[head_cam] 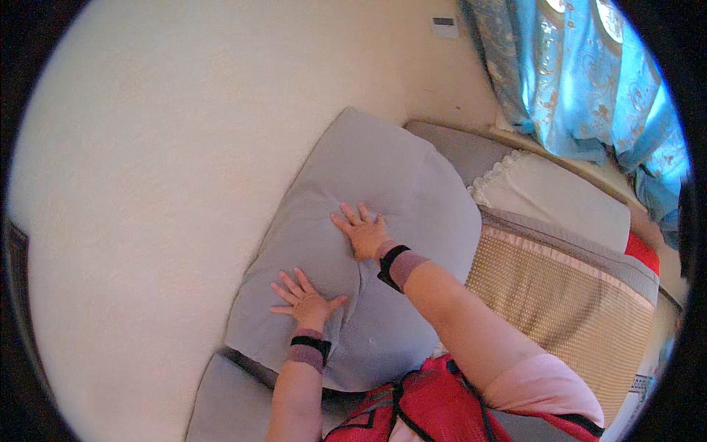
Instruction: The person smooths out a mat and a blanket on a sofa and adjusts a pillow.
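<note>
A large grey cushion [397, 166] leans along the pale wall in the middle of the view, creased under the hands. My left hand [307, 303] lies flat on its lower left part, fingers spread. Farther up and to the right, my right hand [364, 232] presses on the middle of the same cushion, its fingers also spread. Neither hand grasps anything. Each wrist wears a mauve band with a black strap.
Another grey cushion [226, 398] lies at the lower left. To the right are a woven mat [558, 298], a white lace-edged cloth [569, 193], a grey backrest [461, 149] and a red item [643, 254]. A blue patterned curtain [580, 83] hangs at the upper right.
</note>
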Tool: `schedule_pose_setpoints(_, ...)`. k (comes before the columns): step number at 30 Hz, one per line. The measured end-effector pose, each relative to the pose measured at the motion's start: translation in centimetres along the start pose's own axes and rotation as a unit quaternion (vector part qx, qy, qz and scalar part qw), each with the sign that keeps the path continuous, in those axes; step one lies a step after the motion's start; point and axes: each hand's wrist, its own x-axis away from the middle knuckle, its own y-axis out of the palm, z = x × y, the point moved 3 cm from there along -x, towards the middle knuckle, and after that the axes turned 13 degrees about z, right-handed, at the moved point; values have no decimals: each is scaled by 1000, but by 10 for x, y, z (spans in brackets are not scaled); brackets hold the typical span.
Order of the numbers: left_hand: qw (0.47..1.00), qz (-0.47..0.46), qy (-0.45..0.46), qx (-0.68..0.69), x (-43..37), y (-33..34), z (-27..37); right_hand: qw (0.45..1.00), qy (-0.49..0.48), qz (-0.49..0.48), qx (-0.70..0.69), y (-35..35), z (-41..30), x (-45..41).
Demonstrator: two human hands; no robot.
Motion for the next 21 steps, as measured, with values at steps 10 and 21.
schedule_pose_setpoints(10,998,53,0,-42,17,-4,12,980,48,177,-76,24,32,58)
schedule_pose_setpoints(21,997,71,6,-14,-69,-43,150,974,177,43,-133,35,197,132)
